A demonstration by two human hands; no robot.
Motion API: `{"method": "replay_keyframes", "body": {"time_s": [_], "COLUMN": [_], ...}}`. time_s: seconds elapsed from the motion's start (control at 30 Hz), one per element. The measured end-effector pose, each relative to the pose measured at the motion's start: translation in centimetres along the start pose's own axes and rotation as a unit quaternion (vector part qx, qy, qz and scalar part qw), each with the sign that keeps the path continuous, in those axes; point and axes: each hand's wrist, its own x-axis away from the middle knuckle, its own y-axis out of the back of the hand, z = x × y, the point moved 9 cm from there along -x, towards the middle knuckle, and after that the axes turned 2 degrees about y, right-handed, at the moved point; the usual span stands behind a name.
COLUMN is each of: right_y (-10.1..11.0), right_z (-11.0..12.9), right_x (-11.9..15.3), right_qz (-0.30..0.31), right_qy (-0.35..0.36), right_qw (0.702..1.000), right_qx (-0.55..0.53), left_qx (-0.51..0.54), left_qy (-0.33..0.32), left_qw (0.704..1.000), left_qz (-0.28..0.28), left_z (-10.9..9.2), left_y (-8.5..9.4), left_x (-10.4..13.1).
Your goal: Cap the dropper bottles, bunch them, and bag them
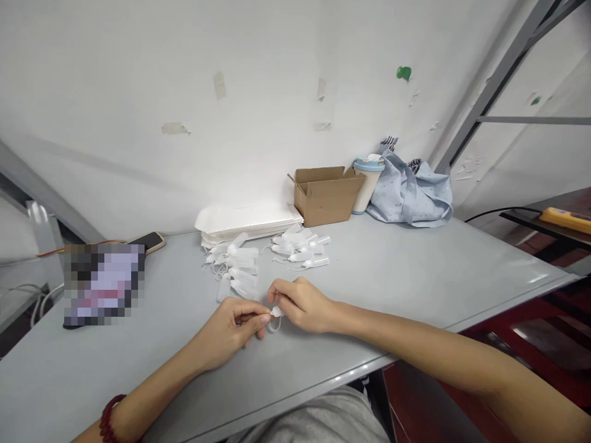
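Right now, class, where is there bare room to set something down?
Bare tabletop lies between the right hand and blue bag, and between the left hand and pixelated item. Crowded: white tubes lie before the white stack and cardboard box.

One left hand [226, 335] and one right hand [308, 306] are holding one small white bottle [277, 312]. Two heaps of bottles [242, 253] are lying on the worktop [369, 271]. One brown box [325, 203], one cup [365, 187] and one blue bag [409, 194] are sitting far back.
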Motion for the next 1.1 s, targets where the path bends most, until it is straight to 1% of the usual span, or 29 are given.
{"method": "replay_keyframes", "body": {"time_s": [0.13, 0.27, 0.33, 0.47, 0.57, 0.8, 0.97, 1.1], "right_y": [0.2, 0.8, 0.9, 1.4, 1.4, 1.2, 0.8, 0.4], "right_z": [-0.2, -0.5, -0.6, -0.6, -0.6, -0.6, -0.7, -1.2], "right_x": [-0.2, -0.2, -0.2, -0.3, -0.3, -0.2, -0.2, -0.2], "right_qz": [-0.001, -0.006, -0.004, -0.012, -0.012, -0.011, -0.007, -0.015], "right_qy": [-0.001, -0.026, -0.034, -0.037, -0.035, -0.027, -0.028, -0.034], "right_qw": [1.0, 0.999, 0.999, 0.999, 0.999, 0.999, 1.0, 0.999], "right_qx": [-0.02, -0.031, -0.031, -0.03, -0.035, -0.026, -0.004, 0.007], "left_qx": [0.064, 0.162, 0.181, 0.163, 0.137, 0.098, 0.085, 0.072], "left_qy": [0.004, 0.038, 0.041, 0.002, -0.009, 0.017, 0.026, 0.024], "left_qw": [0.998, 0.986, 0.983, 0.985, 0.989, 0.994, 0.994, 0.994], "left_qz": [0.0, -0.005, -0.017, -0.049, -0.055, -0.051, -0.064, -0.072], "left_z": [-0.1, 0.7, 0.9, 0.3, 0.0, 0.4, -0.1, -0.2], "left_y": [0.6, 1.2, 1.5, 2.3, 2.4, 2.2, 1.9, 1.8], "left_x": [-0.4, -0.9, -1.0, -0.7, -0.6, -0.8, -0.6, -0.6]}}
